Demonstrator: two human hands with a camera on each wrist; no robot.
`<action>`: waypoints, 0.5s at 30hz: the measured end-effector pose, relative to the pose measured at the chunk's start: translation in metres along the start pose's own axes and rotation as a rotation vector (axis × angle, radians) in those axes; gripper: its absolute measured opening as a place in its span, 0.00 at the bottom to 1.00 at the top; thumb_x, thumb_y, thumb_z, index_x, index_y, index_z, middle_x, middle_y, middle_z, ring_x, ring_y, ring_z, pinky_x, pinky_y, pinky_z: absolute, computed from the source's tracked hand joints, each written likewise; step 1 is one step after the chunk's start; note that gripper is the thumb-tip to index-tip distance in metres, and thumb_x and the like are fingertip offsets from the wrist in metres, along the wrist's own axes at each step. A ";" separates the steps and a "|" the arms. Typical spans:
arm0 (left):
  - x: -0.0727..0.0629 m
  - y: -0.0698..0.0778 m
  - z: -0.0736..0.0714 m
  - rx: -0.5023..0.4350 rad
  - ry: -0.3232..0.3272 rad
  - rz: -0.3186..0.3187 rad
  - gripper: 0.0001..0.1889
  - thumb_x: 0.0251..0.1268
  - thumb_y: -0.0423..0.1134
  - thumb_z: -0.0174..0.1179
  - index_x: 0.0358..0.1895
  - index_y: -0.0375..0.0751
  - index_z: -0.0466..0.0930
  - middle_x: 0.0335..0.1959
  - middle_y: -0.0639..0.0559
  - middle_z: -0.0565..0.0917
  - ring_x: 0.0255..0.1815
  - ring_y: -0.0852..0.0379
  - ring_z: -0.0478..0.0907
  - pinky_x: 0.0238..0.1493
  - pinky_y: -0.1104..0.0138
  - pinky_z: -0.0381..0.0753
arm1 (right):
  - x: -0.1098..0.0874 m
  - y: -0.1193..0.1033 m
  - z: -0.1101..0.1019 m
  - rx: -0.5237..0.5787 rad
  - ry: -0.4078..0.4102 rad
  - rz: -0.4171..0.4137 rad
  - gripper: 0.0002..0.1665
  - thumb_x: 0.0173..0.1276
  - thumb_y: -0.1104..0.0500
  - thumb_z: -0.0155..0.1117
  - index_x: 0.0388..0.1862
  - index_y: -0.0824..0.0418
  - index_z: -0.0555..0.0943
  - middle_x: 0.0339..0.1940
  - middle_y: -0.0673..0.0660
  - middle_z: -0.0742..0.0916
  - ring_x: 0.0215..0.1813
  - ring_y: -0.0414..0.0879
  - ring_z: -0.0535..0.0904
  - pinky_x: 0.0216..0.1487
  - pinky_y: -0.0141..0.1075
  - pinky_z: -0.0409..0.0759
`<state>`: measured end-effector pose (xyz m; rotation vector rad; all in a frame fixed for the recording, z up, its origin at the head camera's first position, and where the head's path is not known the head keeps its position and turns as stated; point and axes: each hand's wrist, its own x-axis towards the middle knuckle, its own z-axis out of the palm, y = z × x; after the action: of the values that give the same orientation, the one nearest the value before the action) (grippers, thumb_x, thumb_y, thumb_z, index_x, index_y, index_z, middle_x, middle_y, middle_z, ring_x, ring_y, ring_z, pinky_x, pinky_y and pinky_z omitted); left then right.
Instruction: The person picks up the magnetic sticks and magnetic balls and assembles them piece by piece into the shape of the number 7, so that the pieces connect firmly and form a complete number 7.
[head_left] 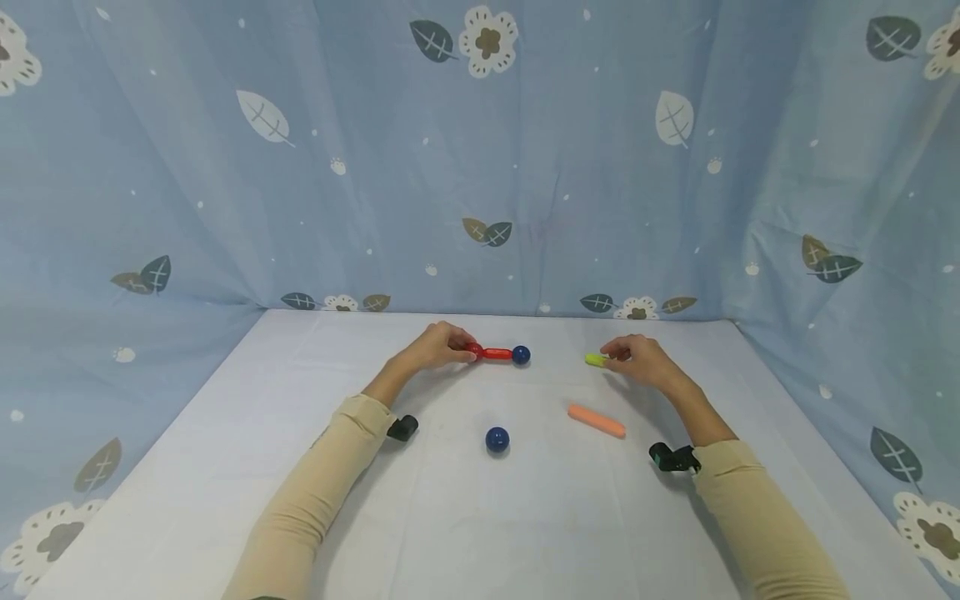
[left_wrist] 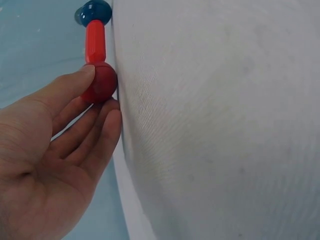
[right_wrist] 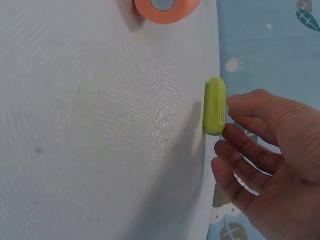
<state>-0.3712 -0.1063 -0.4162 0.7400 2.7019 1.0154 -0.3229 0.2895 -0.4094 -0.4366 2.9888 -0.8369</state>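
Note:
My left hand (head_left: 442, 346) pinches a red ball (left_wrist: 102, 82) between thumb and fingertips. That ball is joined to a short red rod (head_left: 497, 354), whose other end meets a dark blue ball (head_left: 521, 355). Over to the right, a short yellow-green rod (right_wrist: 215, 107) lies on the white table. My right hand (head_left: 641, 360) is at its right end, thumb and fingers parted and loosely bent beside it. In the right wrist view the fingertips are very near the rod; whether they touch it is hard to tell.
Nearer to me, a second dark blue ball (head_left: 497, 440) rests on the white tablecloth (head_left: 450, 517). A longer orange rod (head_left: 596, 421) lies slantwise to its right, its end showing a grey disc. A blue patterned curtain (head_left: 525, 167) hangs behind the table and along both sides.

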 end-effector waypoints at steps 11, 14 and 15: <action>0.000 0.003 0.000 0.010 -0.011 0.004 0.16 0.64 0.40 0.66 0.54 0.40 0.83 0.49 0.46 0.88 0.49 0.53 0.84 0.53 0.61 0.82 | 0.004 -0.003 0.003 -0.015 -0.051 0.053 0.18 0.69 0.59 0.64 0.55 0.66 0.82 0.47 0.63 0.86 0.47 0.53 0.81 0.42 0.39 0.82; -0.001 0.003 -0.002 0.012 -0.006 0.011 0.17 0.64 0.40 0.66 0.53 0.38 0.83 0.48 0.45 0.88 0.49 0.53 0.84 0.53 0.61 0.82 | 0.006 -0.006 0.002 -0.016 -0.060 0.015 0.18 0.69 0.60 0.63 0.54 0.68 0.82 0.46 0.64 0.87 0.47 0.54 0.82 0.42 0.40 0.82; -0.002 0.003 -0.002 0.011 -0.005 0.016 0.17 0.64 0.40 0.66 0.53 0.38 0.83 0.48 0.45 0.88 0.49 0.52 0.84 0.52 0.61 0.82 | 0.007 -0.008 0.003 -0.014 -0.061 0.006 0.18 0.69 0.60 0.63 0.54 0.68 0.82 0.45 0.64 0.87 0.46 0.54 0.82 0.42 0.40 0.82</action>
<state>-0.3692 -0.1064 -0.4124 0.7658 2.7042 1.0012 -0.3271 0.2802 -0.4073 -0.4448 2.9405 -0.7882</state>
